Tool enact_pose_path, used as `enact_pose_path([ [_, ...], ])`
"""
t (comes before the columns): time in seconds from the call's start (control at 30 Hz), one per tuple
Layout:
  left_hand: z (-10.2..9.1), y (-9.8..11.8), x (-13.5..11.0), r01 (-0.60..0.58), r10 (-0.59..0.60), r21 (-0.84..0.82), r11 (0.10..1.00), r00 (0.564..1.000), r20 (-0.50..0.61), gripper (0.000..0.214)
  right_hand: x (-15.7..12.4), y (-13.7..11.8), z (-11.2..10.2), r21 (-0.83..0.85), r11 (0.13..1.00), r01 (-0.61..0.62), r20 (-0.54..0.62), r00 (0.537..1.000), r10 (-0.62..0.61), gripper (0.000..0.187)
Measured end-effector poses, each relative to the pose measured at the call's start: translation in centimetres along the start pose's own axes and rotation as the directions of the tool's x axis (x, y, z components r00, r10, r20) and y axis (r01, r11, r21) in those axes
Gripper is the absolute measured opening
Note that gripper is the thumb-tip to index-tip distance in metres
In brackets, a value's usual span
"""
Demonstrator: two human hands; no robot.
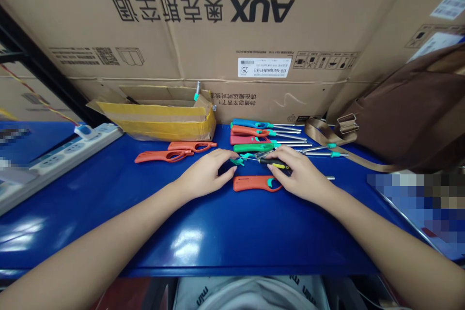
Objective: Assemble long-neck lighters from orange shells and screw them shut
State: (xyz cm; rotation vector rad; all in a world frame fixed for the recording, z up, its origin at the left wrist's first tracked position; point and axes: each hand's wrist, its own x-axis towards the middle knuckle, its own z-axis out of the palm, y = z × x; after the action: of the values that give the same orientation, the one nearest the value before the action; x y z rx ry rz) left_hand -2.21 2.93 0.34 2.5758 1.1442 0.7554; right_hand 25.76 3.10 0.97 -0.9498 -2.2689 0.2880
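My left hand (207,172) rests on the blue table (225,232), its fingers curled and pinching a small teal part (238,160). My right hand (296,172) is closed on a black and yellow pair of pliers (271,160), whose metal tip meets the teal part. Just in front of the right hand lies an orange lighter body (252,183) with a teal trigger. Behind the hands lies a row of finished long-nosed lighters (254,135) in blue, orange, pink and green.
Two empty orange lighter shells (174,151) lie to the left. A taped cardboard box (160,114) stands at the back left, a white power strip (69,147) at far left. Loose metal tubes (323,151), a brown bag (407,111) and large cartons (218,29) are behind.
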Motion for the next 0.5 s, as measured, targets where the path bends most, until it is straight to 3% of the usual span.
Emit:
enact_pose_path([
  [0.5, -0.03, -0.98, 0.07, -0.056, 0.056, 0.073, 0.996, 0.998, 0.003, 0.017, -0.04, -0.44, -0.02, 0.029, 0.999, 0.027, 0.002, 1.0, -0.027, 0.014],
])
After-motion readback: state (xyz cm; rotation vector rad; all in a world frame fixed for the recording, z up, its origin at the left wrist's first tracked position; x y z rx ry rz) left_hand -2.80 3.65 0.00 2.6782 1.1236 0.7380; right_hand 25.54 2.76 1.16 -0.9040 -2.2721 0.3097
